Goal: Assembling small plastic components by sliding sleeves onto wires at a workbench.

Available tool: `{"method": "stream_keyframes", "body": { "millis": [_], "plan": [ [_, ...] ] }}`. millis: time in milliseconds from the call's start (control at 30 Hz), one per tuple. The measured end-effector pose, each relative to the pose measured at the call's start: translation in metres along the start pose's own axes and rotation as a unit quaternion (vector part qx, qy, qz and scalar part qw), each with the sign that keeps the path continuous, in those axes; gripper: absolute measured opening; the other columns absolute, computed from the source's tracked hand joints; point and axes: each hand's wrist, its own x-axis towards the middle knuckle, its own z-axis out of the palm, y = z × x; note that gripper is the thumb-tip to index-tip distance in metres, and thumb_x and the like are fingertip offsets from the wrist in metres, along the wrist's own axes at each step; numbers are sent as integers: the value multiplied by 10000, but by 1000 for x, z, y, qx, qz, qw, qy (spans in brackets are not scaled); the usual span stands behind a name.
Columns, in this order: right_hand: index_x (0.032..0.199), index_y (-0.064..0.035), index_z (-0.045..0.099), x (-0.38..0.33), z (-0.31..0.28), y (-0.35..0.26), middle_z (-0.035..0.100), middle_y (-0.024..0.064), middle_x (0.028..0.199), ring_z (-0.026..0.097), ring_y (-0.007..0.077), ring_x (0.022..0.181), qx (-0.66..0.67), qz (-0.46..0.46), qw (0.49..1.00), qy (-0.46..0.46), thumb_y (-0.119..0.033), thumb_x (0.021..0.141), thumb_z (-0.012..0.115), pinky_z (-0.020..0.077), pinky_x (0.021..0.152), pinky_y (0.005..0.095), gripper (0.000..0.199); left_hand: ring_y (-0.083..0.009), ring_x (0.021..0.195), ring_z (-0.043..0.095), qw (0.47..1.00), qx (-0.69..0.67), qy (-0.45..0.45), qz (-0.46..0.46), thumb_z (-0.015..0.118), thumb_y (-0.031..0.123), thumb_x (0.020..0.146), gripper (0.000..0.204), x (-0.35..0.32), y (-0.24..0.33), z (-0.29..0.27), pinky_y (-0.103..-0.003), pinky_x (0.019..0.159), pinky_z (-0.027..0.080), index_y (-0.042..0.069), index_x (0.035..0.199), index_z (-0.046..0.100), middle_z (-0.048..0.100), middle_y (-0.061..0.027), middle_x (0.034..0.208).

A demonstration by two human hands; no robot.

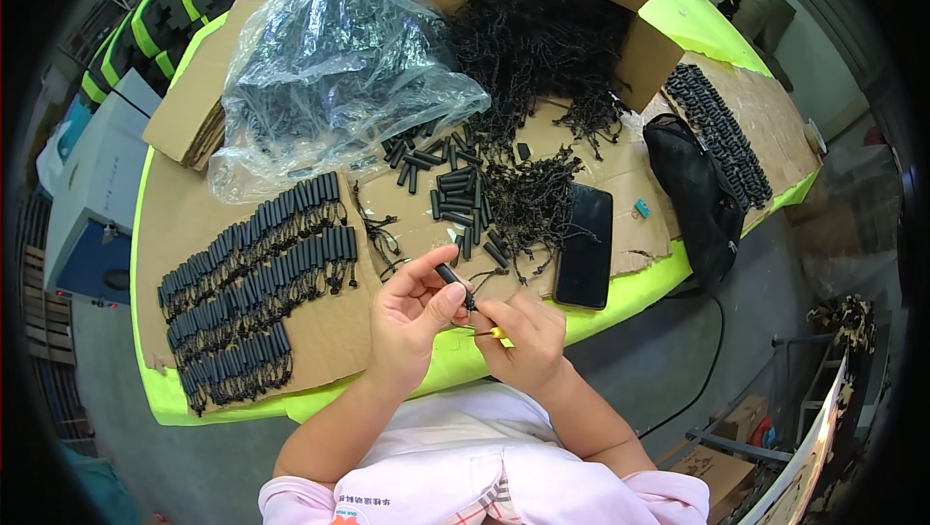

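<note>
Pale pink shirt [484, 477] fills the lower edge, with both bare forearms reaching forward from its sleeves over the desk [635, 281]. Above the desk's near edge, the left hand [407, 326] has its thumb and fingers pinched around a black tube [446, 274], which slants down toward the right hand. That right hand [523, 336] has its fingers closed on a yellow-handled tool [498, 333], its thin shaft pointing left, just below the tube; whether the tip touches it is too small to tell.

Beyond the hands lie loose tubes [457, 205], with tangled black cords [528, 200] just right of them and a phone [585, 254] beside the cords. Left, three slanting rows of corded tubes [266, 283] rest on cardboard [325, 341]. Farther back stand a clear plastic bag [339, 79] and an open box [651, 65] full of cords.
</note>
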Motion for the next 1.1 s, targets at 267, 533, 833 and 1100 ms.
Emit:
{"method": "stream_keyframes", "body": {
  "millis": [267,533,833,1100],
  "plan": [
    [887,8,584,-4,5,-4,594,77,678,573,154,533,220,214,951,-47,-4,727,652,434,471,253,174,-87,738,558,994,79,-66,48,591,48,836,372,-1,-4,-4,-203,657,492,-13,1191,498,604,-81,891],
    [1038,-16,593,-1,2,-4,587,97,778,565,172,581,40,108,993,-29,-36,742,645,442,482,262,301,-65,636,539,989,-120,30,-79,596,60,832,339,4,-3,-9,-204,577,484,23,1155,499,580,-59,805],
    [1048,-57,607,-7,12,-6,563,48,734,557,179,575,-123,3,992,-15,6,643,637,450,476,271,411,-87,609,532,995,-62,80,8,619,50,813,275,3,-9,-6,-212,523,472,59,1034,457,557,-56,785],
    [1148,-4,519,-7,29,-16,546,80,763,568,201,627,-97,50,993,-45,4,693,606,475,509,296,463,-79,684,516,977,90,105,160,626,25,804,267,-6,-22,-7,-214,556,501,36,1007,453,497,-36,824]
  ]
}}
